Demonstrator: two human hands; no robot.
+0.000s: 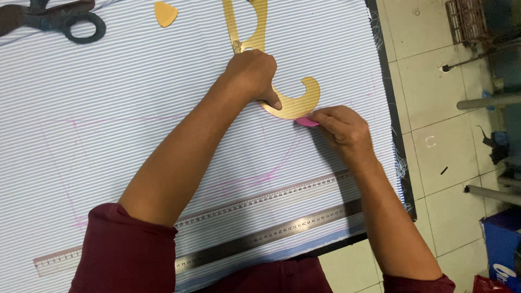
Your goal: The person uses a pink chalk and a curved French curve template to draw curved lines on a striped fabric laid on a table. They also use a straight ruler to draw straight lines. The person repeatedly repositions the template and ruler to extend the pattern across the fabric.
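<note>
Pressing down with our left hand point(252, 73), we pin the golden curved ruler point(296, 104) flat on the striped cloth point(135, 92), fingers bent over its lower arc and the thumb on its near edge. Our right hand point(342, 130) has its grip closed on a pink piece of chalk point(307, 122), whose tip touches the ruler's near-right curve. Faint pink lines run across the cloth to the left and near side of the hands. Near us, a clear ruler point(260, 201) and a steel ruler point(271, 236) lie side by side along the desk point(388, 81) edge. Far left lie dark scissors point(59, 19), with an orange chalk piece point(165, 13) just to their right.
</note>
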